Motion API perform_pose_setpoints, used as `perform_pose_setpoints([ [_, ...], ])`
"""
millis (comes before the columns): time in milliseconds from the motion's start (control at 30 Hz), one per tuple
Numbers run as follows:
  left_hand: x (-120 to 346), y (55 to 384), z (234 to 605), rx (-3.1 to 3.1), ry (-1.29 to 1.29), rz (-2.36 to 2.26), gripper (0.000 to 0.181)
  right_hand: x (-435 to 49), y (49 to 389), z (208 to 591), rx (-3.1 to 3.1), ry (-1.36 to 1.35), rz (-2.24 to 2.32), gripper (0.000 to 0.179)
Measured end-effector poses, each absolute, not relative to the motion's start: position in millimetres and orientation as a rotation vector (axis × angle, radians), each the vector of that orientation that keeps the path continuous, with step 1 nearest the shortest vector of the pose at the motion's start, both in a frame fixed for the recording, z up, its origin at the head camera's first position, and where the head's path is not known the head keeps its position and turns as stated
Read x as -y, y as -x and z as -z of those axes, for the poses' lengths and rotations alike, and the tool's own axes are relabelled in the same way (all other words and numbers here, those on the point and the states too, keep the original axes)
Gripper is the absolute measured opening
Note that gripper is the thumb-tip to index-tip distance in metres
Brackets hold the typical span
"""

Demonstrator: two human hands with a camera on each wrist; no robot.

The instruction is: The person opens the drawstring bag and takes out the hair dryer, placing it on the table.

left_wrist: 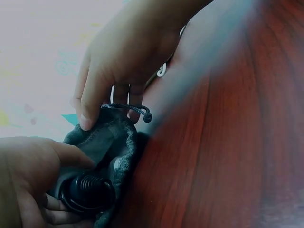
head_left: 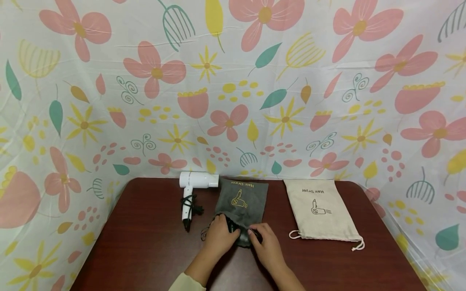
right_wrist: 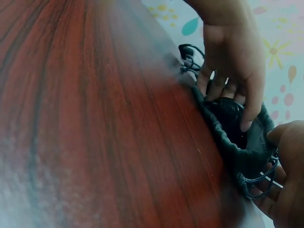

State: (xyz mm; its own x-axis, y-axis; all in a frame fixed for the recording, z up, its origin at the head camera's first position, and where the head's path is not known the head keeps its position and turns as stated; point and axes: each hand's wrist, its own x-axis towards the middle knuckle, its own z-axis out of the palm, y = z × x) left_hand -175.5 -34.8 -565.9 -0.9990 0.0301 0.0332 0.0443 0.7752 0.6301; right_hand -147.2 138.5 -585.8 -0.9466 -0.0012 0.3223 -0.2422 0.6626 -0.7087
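Observation:
A grey drawstring bag printed "Hair Dryer" lies in the middle of the table, its mouth toward me. At that mouth, my left hand curls its fingers and thumb around a bundled black cord, whose ribbed end shows in the left wrist view. Whatever lies deeper is hidden by the cloth. My right hand pinches the opposite side of the rim, thumb inside and fingers outside. In the right wrist view, the bag's drawstring loops beside the right fingers.
A white hair dryer, its black cord wrapped around the handle, lies left of the grey bag. To the right is a flat beige drawstring bag with white strings. A floral cloth hangs behind the brown table.

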Motion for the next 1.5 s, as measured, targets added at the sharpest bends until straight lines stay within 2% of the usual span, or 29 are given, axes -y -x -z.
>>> perform_pose_setpoints([
  [800, 20.6, 189.5, 571.7, 2.986, -0.068, 0.758, 0.085, -138.1, 147.7, 588.5, 2.553, -0.223, -1.13, 0.013],
  [1500, 33.0, 190.5, 574.1, 2.897, -0.122, 1.051, 0.085, -139.4, 147.7, 582.6, 2.561, -0.202, -1.2, 0.017],
])
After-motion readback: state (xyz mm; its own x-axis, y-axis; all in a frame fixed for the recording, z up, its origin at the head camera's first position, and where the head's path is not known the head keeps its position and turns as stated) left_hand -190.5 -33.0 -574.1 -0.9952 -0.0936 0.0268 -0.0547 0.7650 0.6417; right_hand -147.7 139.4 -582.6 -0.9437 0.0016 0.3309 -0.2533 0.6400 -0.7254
